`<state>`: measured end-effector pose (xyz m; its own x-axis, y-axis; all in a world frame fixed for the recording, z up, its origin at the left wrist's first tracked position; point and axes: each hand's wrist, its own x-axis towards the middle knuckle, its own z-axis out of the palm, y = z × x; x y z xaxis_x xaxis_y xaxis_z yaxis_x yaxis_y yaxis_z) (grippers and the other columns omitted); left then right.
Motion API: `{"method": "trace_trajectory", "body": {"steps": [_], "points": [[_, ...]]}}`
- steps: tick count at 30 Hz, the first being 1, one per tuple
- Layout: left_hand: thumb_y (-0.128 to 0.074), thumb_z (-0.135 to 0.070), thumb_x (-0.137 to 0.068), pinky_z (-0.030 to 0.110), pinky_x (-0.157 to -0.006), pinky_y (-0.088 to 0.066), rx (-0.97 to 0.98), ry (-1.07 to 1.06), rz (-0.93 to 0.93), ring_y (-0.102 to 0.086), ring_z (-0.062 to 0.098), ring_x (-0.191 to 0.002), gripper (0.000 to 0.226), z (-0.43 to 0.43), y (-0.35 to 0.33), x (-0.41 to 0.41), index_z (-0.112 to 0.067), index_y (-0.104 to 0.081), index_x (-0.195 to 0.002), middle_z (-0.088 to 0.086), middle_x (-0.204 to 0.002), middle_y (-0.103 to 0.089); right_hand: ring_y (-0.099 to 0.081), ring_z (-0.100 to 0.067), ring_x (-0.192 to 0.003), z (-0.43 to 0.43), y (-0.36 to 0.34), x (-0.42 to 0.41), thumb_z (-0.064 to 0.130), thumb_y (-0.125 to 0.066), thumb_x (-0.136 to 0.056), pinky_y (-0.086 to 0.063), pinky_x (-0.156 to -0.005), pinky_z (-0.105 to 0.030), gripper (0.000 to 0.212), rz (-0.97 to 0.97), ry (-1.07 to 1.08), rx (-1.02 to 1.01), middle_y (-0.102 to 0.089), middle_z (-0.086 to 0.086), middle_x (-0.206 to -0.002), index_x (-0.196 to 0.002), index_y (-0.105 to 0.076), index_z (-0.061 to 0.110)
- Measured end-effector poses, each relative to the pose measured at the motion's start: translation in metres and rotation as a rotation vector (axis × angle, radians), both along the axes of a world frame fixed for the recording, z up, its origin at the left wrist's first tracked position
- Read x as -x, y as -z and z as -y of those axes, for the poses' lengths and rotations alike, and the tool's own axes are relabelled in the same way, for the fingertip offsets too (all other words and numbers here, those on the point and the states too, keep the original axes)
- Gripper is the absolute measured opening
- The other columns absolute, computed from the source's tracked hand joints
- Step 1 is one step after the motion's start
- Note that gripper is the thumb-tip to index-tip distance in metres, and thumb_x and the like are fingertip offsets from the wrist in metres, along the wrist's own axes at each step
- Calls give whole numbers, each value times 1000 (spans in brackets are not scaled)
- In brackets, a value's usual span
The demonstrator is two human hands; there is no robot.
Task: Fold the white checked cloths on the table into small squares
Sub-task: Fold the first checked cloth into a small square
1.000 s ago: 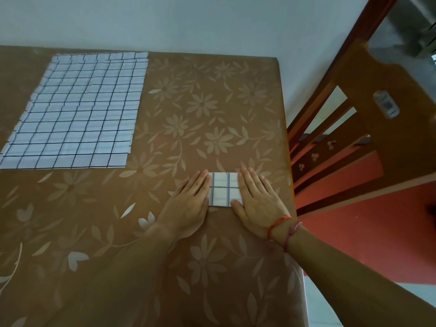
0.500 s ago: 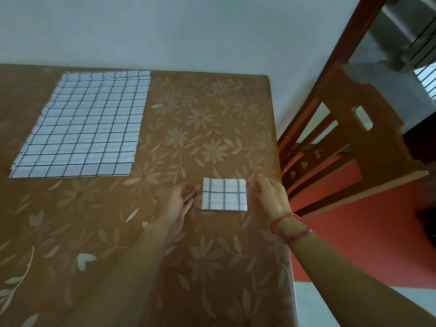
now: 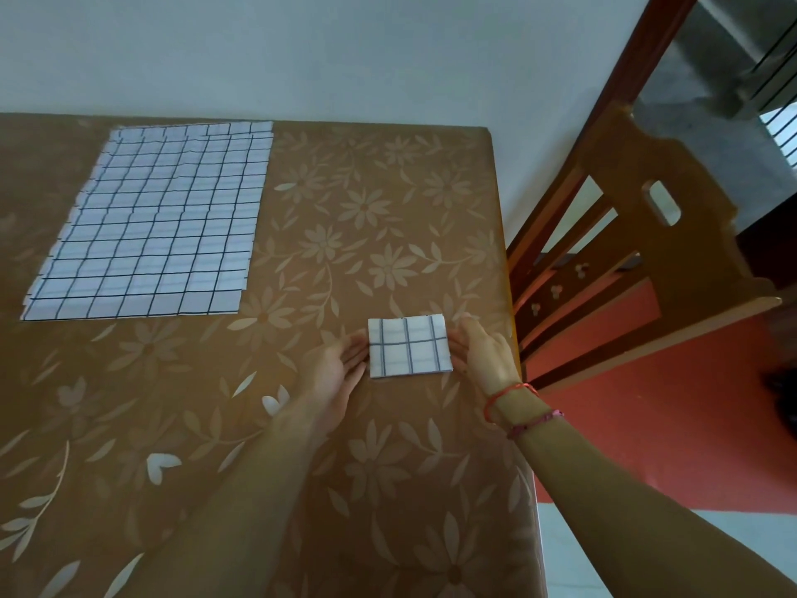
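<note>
The left hand (image 3: 340,373) and right hand (image 3: 485,360), both uncurled, are flanking and touching the folded square (image 3: 409,347); the unfolded stack (image 3: 151,222) is lying forward-left, nearer the left hand.

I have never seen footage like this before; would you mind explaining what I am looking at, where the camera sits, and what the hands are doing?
There is no machine here. A person wears one wide-angle camera on the head, and it looks down at their own bare hands. This single view shows a table under a brown flowered cover. Near its right edge lies a small folded cloth, white with dark checks. The left hand and right hand flank it, fingertips at its side edges; neither seems to grip it. At the far left lies a flat pile of unfolded checked cloths. A wooden chair stands to the right of the table.
</note>
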<state>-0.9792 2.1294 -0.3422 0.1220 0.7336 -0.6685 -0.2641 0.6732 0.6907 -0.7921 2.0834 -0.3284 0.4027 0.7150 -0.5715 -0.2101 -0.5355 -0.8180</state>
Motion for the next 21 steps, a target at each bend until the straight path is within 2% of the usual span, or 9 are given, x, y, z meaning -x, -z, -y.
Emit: {"method": "trace_trajectory", "body": {"steps": [4, 7, 9, 13, 15, 18, 21], "points": [[-47, -14, -101, 29, -98, -44, -12, 2, 6, -62, 14, -107, 20, 0, 1, 1, -6, -64, -109, 6, -112, -69, -69, -23, -94, -2, -1, -1, 49, -49, -85, -49, -96, -47, 42, -15, 9, 0, -76, -3, -87, -78, -71, 15], [-47, -14, -100, 28, -98, -44, -24, 4, -16, -62, 15, -110, 23, -3, 4, -1, -5, -65, -111, 7, -114, -69, -68, -23, -96, 2, 1, 2, 44, -48, -90, -50, -97, -47, 38, -31, 22, -3, -74, -5, -91, -82, -70, 14], [-46, -15, -100, 27, -95, -45, -33, 14, -37, -62, 15, -112, 24, -6, 7, -1, -4, -65, -112, 7, -115, -68, -68, -24, -99, 4, 4, 4, 38, -48, -92, -50, -97, -48, 34, -41, 29, -22, -73, -7, -97, -88, -69, 12], [-46, -15, -100, 27, -95, -45, -44, 24, -50, -61, 15, -112, 24, -7, 8, -2, -5, -65, -110, 7, -115, -68, -68, -19, -98, 7, 7, 5, 46, -49, -87, -51, -96, -44, 39, -41, 25, -37, -74, -4, -99, -94, -70, 14], [-46, -15, -100, 25, -92, -45, -47, 24, -48, -62, 14, -111, 26, -6, 8, -1, -4, -64, -114, 7, -116, -68, -68, -20, -98, 6, 8, 4, 41, -49, -90, -51, -97, -44, 36, -54, 37, -29, -73, -6, -101, -98, -70, 12], [-46, -16, -100, 25, -91, -46, -49, 26, -53, -62, 14, -111, 28, -6, 7, -1, -2, -63, -119, 7, -116, -68, -68, -23, -100, 5, 10, 4, 38, -49, -90, -50, -97, -46, 33, -51, 38, -30, -72, -10, -103, -94, -70, 12], [-46, -15, -101, 27, -96, -46, -48, 25, -57, -62, 15, -112, 28, -6, 7, -1, -2, -63, -119, 7, -116, -68, -68, -21, -98, 5, 12, 4, 40, -48, -90, -51, -96, -45, 34, -38, 27, -39, -74, -7, -99, -89, -70, 14]]}}
